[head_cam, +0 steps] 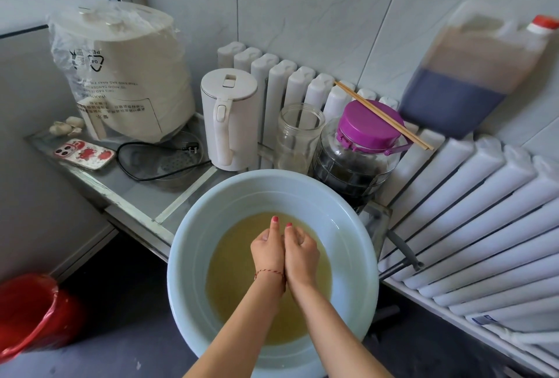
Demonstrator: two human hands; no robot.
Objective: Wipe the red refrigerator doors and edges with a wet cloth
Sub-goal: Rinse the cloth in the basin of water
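A pale blue basin holds murky yellowish water. Both my hands are in it, pressed side by side with thumbs pointing up. My left hand, with a red string at the wrist, and my right hand have their fingers curled down into the water, gripping the wet cloth. The fists and cloudy water hide nearly all of the cloth. No red refrigerator is in view.
The basin sits on a low glass-topped table with a white kettle, a bagged white cooker, a phone, an empty jar and a purple-lidded jar bearing chopsticks. White radiators stand right, a red bin left.
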